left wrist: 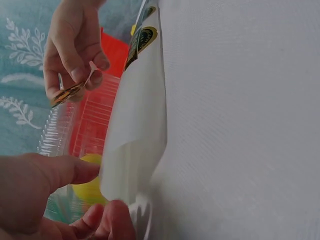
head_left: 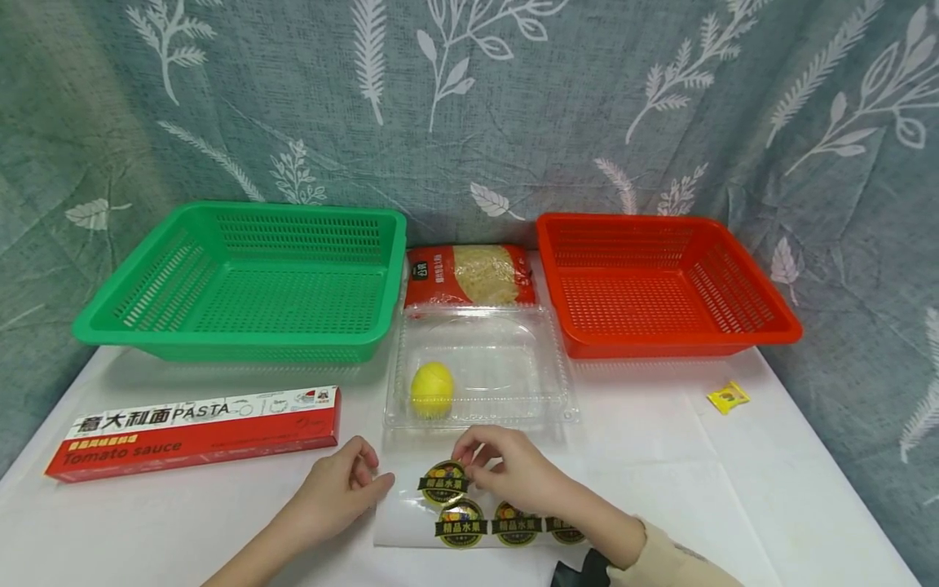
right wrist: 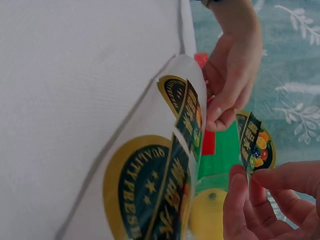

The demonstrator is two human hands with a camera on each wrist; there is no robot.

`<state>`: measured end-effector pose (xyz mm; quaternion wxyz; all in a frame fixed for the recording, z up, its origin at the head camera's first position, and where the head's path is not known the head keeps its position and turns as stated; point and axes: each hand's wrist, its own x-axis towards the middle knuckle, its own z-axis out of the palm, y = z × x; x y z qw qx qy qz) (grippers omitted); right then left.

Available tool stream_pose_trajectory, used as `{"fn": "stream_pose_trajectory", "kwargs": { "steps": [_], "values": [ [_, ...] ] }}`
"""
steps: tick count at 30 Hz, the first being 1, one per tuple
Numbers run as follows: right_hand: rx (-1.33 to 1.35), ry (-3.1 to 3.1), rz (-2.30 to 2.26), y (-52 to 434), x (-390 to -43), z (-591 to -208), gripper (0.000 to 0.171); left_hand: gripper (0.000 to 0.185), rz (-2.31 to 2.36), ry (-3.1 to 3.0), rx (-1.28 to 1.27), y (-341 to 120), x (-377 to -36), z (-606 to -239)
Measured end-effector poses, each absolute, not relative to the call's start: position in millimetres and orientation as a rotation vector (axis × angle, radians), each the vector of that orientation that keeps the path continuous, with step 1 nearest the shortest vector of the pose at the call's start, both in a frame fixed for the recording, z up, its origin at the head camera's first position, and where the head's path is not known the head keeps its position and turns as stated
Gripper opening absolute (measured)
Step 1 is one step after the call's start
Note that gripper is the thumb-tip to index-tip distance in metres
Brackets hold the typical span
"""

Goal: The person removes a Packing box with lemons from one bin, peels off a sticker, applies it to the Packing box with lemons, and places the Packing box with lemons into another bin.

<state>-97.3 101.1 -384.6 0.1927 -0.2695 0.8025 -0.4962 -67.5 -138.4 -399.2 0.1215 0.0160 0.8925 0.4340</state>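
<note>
A glossy white sheet of round black-and-gold fruit stickers (head_left: pixel 462 522) lies near the front of the table. My right hand (head_left: pixel 513 469) pinches one sticker (right wrist: pixel 256 142) between thumb and fingertips, held up above the sheet. In the right wrist view the sticker stands away from the backing. My left hand (head_left: pixel 341 489) is at the sheet's left edge, its thumb and curled finger pinching that edge; the exact contact is partly hidden. Just behind the sheet stands a clear plastic clamshell box (head_left: pixel 506 371) with a yellow lemon-like fruit (head_left: pixel 433 390) at its left.
A green basket (head_left: pixel 293 349) stands back left and a red basket (head_left: pixel 667 342) back right. Between them lies a red pasta bag (head_left: pixel 469 273). A red-and-white pasta box (head_left: pixel 198 432) is at the left, a small yellow packet (head_left: pixel 729 397) at the right.
</note>
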Motion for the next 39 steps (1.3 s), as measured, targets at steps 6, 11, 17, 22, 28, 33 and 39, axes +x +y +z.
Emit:
{"fn": "stream_pose_trajectory", "kwargs": {
  "steps": [6, 11, 17, 22, 28, 33, 39],
  "values": [
    [-0.78, 2.272, -1.429, 107, -97, -381, 0.02, 0.014, 1.246, 2.726, 0.124, -131, -65, -391],
    [-0.78, 2.283, -1.473, 111, -97, -378, 0.019, 0.011, 1.205, 2.825, 0.253, -126, -62, -385],
    [-0.763, 2.32, -1.551, 116, -99, -374, 0.02, 0.009, 1.3, 2.816, 0.414, -119, -62, -380],
    [-0.714, 2.369, -1.561, 119, -100, -369, 0.019, 0.005, 1.442, 2.697, 0.538, -111, -62, -376],
    [-0.692, 2.394, -1.589, 120, -100, -367, 0.02, 0.006, 1.569, 2.63, 0.585, -101, -64, -375],
    [-0.668, 2.425, -1.605, 121, -101, -366, 0.018, 0.009, 1.598, 2.628, 0.632, -95, -69, -374],
    [-0.651, 2.45, -1.639, 124, -102, -365, 0.016, 0.011, 1.596, 2.644, 0.692, -91, -78, -373]
  ]
}}
